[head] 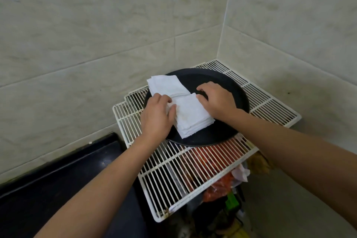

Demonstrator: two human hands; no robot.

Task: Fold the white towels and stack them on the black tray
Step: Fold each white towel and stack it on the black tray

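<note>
Head view has both forearms reaching in from the bottom, over a dark counter (58,179) on the left and a white wire rack (173,170) with some red and orange stuff under it. Past that, the black tray (228,87) sits on the rack, tucked toward the tiled corner.

Left hand (156,116) is flat on the near towel stack (193,116), fingers (164,100) curled loosely over its left edge, thumb lying on top. Right hand (216,98) presses the stack's right side, fingers (202,88) bent down by the far corner. Can't really tell if either one is pinching a layer or just patting it down.

Just beyond the fingers there's a second folded pile (166,85), touching the near one and hanging a bit over the tray's left rim.

If it were me, I'd square up the near stack now: push both sides in evenly, keep the edges lined up, and don't drag the top layer, since terry cloth bunches easily. The near corner looks close to the tray's edge, so maybe nudge it inward.
</note>
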